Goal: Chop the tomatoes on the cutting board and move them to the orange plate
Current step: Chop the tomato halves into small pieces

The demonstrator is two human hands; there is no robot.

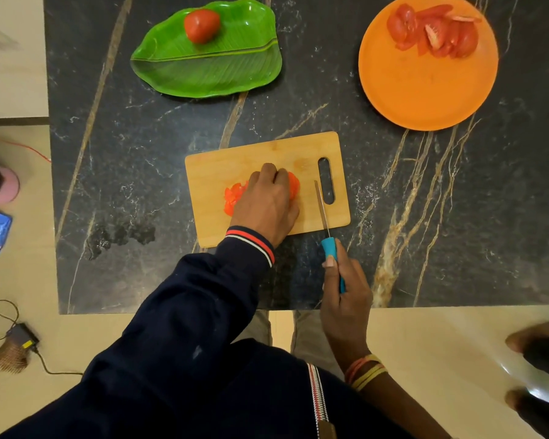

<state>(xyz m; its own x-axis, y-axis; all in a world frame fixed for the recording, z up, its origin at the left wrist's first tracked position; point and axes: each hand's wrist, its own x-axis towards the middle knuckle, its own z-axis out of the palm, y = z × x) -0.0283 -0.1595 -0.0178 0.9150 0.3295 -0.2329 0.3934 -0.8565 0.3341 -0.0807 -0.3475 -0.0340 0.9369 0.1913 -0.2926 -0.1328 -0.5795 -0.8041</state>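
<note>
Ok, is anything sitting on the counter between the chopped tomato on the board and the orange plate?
Nothing visible. The tomato pieces lie under the left hand on the cutting board; only bare counter lies between there and the orange plate.

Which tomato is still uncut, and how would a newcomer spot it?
Look to the far left of the dark marble table, at the green leaf-shaped plate. The whole tomato sits alone on it, round and intact, unlike the cut pieces on the orange plate and cutting board.
</note>
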